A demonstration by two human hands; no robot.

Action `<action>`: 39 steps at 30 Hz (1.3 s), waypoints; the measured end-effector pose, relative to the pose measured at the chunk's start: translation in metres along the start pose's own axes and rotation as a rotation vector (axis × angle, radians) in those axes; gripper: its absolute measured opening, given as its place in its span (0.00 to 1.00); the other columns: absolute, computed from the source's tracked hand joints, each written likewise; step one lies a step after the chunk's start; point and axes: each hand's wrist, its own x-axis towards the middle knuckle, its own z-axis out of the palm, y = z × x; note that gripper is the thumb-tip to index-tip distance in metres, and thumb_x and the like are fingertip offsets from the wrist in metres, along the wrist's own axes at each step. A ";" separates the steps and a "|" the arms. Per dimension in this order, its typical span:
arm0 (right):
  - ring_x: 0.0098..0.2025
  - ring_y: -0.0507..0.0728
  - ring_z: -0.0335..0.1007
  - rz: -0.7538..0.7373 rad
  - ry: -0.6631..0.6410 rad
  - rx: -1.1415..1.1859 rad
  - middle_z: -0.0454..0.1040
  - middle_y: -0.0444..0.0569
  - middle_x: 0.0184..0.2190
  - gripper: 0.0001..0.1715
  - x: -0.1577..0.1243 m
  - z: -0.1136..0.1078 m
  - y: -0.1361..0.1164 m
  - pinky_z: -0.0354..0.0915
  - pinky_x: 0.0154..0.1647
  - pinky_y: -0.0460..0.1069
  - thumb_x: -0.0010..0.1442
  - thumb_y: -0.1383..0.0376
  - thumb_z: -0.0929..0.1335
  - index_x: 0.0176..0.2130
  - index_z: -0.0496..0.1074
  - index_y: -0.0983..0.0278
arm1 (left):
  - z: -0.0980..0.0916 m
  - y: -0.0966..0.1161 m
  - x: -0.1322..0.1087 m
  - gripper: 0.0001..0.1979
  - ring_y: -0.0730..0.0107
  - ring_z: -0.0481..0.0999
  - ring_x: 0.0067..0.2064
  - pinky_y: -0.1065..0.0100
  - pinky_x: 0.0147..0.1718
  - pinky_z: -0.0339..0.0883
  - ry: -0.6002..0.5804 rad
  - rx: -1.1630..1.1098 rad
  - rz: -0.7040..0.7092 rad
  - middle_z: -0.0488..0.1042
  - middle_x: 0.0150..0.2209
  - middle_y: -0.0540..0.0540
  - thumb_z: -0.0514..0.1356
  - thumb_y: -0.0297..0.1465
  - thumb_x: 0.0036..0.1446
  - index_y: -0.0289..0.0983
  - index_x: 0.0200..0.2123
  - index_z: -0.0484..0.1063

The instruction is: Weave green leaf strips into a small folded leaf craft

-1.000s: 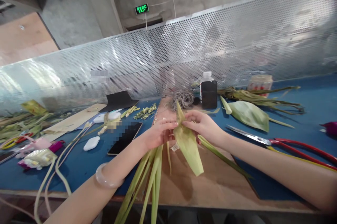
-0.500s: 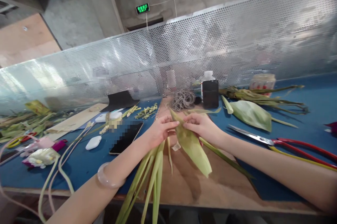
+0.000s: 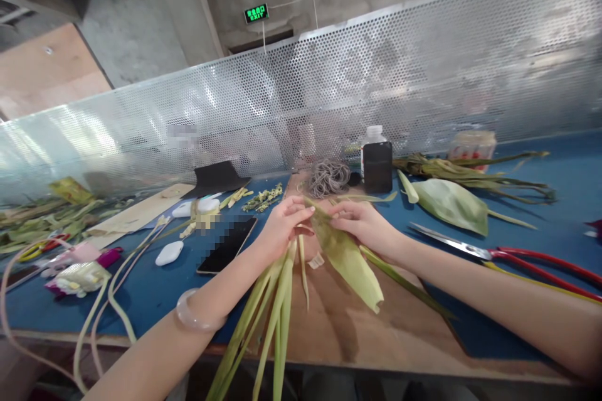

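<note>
A pale green corn husk [image 3: 352, 263] hangs slanted over the brown board, its wide cut end toward me. My left hand [image 3: 286, 225] pinches its narrow upper tip between thumb and fingers. Along the husk's right edge, near the top, my right hand [image 3: 364, 224] grips it with closed fingers. Several long green leaf strips [image 3: 277, 319] spread below my left hand and over the table's front edge; their upper ends are hidden behind it. A darker narrow leaf [image 3: 399, 278] slants out from under my right hand.
Red-handled scissors [image 3: 489, 255] lie beyond my right forearm, near a broad husk [image 3: 451, 206]. Behind my hands are a coil of grey cord [image 3: 329, 177] and a dark phone [image 3: 377, 167] against a bottle. A tablet-like black device [image 3: 228, 244] and white case [image 3: 169, 253] lie left.
My left hand has shifted slightly up and left at the husk's tip. The husk's wide lower end has swung a little to the right.
</note>
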 end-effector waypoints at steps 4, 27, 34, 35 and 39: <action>0.22 0.50 0.66 -0.021 0.030 -0.018 0.75 0.44 0.26 0.12 0.001 -0.001 0.001 0.61 0.20 0.45 0.52 0.60 0.69 0.37 0.75 0.62 | 0.001 0.002 -0.001 0.12 0.73 0.72 0.25 0.69 0.24 0.69 0.068 0.056 0.100 0.70 0.25 0.52 0.65 0.35 0.47 0.37 0.33 0.67; 0.31 0.53 0.69 -0.068 -0.014 -0.126 0.76 0.45 0.34 0.15 0.003 -0.002 0.005 0.64 0.31 0.47 0.53 0.64 0.68 0.43 0.75 0.59 | -0.003 0.004 0.004 0.11 0.75 0.71 0.25 0.72 0.24 0.68 0.174 0.035 0.214 0.68 0.24 0.54 0.65 0.33 0.46 0.38 0.34 0.68; 0.28 0.52 0.67 -0.107 0.042 -0.212 0.76 0.44 0.30 0.12 0.001 0.001 0.003 0.61 0.27 0.46 0.56 0.64 0.64 0.38 0.76 0.61 | 0.000 0.007 0.000 0.11 0.74 0.71 0.24 0.72 0.21 0.67 0.127 0.049 0.219 0.66 0.23 0.54 0.64 0.33 0.47 0.39 0.34 0.68; 0.30 0.53 0.68 -0.119 0.031 -0.206 0.76 0.45 0.31 0.11 0.001 0.001 0.003 0.62 0.29 0.46 0.56 0.64 0.64 0.37 0.75 0.62 | 0.000 0.008 0.000 0.11 0.74 0.71 0.24 0.72 0.21 0.67 0.116 0.058 0.224 0.67 0.23 0.54 0.64 0.33 0.47 0.39 0.34 0.68; 0.35 0.55 0.72 -0.149 -0.002 -0.147 0.77 0.46 0.34 0.10 0.000 0.002 0.000 0.66 0.36 0.49 0.56 0.60 0.66 0.36 0.74 0.62 | 0.002 0.008 -0.003 0.10 0.74 0.71 0.24 0.71 0.22 0.68 0.087 0.075 0.251 0.67 0.24 0.54 0.63 0.33 0.49 0.38 0.35 0.67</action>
